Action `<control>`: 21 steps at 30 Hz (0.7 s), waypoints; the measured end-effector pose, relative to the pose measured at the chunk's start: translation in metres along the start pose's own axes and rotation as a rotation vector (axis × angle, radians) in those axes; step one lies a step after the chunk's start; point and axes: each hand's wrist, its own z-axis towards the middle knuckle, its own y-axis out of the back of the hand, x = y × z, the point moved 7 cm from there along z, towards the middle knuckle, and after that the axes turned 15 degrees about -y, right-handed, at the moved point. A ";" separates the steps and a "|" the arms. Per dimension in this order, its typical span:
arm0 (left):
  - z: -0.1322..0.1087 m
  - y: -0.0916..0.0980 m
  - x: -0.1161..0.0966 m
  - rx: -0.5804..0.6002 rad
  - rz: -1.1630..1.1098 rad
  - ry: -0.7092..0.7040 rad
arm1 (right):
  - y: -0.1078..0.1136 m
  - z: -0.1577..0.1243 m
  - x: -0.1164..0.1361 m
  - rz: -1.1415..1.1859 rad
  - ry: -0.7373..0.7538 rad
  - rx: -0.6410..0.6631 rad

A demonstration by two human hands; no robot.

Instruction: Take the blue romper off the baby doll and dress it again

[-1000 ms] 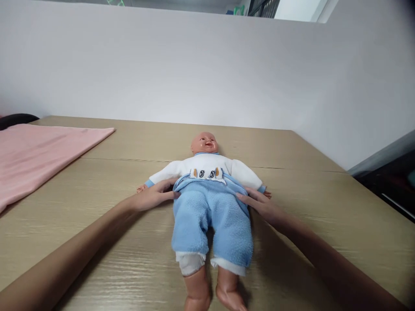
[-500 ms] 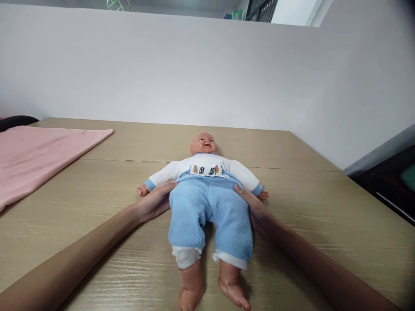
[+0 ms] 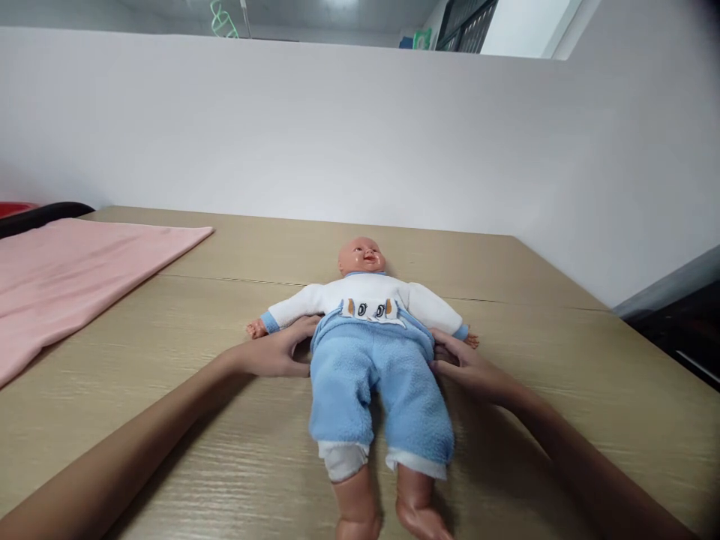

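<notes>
A baby doll (image 3: 363,259) lies on its back on the wooden table (image 3: 185,450), its head away from me and its arms spread. It wears a white long-sleeved top (image 3: 309,300) with blue cuffs and fleecy light blue pants (image 3: 346,382) with white hems. An animal face with two eyes shows at the waist. My left hand (image 3: 275,351) grips the pants at the left side of the waist, thumb below the fingers. On the opposite side, my right hand (image 3: 469,369) holds the waist likewise. The doll's body and the pants hide the fingertips of both hands.
A pink cloth (image 3: 101,262) lies on the table at the left. Behind it are a black curved edge (image 3: 50,216) and a bit of a red object (image 3: 14,208). A white wall (image 3: 337,135) rises behind the table. Something dark (image 3: 680,330) stands beyond the right edge.
Both thumbs have shifted from on top of the pants to their sides. The waistband area looks rearranged around the animal face. The whole view has shifted slightly, with the doll now lower and further right.
</notes>
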 end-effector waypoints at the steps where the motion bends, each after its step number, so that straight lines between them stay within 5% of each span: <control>1: 0.001 -0.001 -0.001 0.004 0.027 -0.011 | 0.000 -0.001 0.002 -0.037 0.020 0.009; 7: 0.007 -0.015 -0.003 -0.098 -0.277 0.074 | -0.015 0.000 -0.003 0.279 -0.010 -0.107; 12: 0.004 -0.027 0.012 -0.468 -0.677 0.196 | -0.038 0.004 -0.012 0.696 -0.140 -0.060; 16: 0.004 -0.037 0.015 -0.641 -0.867 0.242 | -0.043 0.004 -0.007 0.735 -0.176 -0.026; 21: 0.009 -0.047 0.012 -0.650 -0.901 0.318 | -0.043 0.003 -0.013 0.680 -0.233 -0.065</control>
